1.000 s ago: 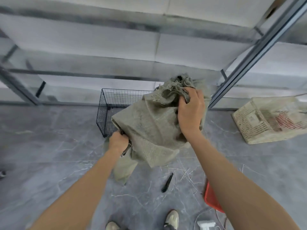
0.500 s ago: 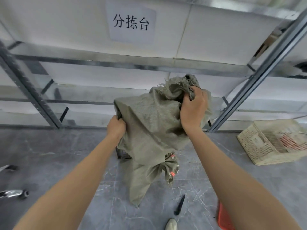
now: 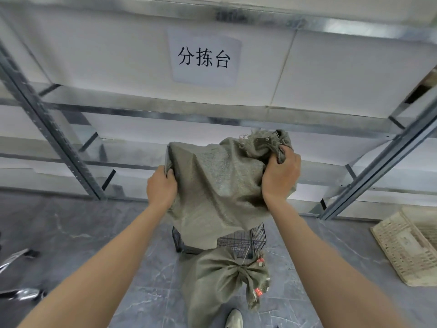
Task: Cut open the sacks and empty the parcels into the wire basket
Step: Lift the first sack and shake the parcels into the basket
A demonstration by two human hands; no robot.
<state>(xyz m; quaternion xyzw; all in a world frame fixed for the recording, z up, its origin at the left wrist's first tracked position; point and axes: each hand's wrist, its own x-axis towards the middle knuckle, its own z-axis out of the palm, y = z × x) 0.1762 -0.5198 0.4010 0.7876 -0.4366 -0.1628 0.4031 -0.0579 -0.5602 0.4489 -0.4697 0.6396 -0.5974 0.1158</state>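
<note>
The floor [image 3: 71,233] is grey tile with pale marble veining and fills the lower half of the view. Behind it, from 9 o'clock round to 3 o'clock, stands a metal shelving rack [image 3: 47,119] with slotted grey uprights, zinc-coloured crossbars and white boards. A paper sign [image 3: 204,58] with three black characters is fixed to the board at 12 o'clock.

Both arms reach forward and hold a grey-green woven sack [image 3: 220,185] up at the centre. The left hand [image 3: 162,187] has its fingers curled round the sack's upper left corner. The right hand [image 3: 280,178] is clenched on a frayed, bunched end at the upper right.

The sack's lower edge hangs over the black wire basket [image 3: 246,240], which stands on the floor just toward 6 o'clock of centre. In front of the basket lies a tied bundle [image 3: 212,280] of the same weave, its neck gathered with a red tie [image 3: 257,291]. Whether it is a second sack or part of the held one cannot be told.

A cream plastic crate [image 3: 406,252] sits at 4 o'clock, well apart from the basket. A pale shoe [image 3: 234,318] shows at 6 o'clock.
</note>
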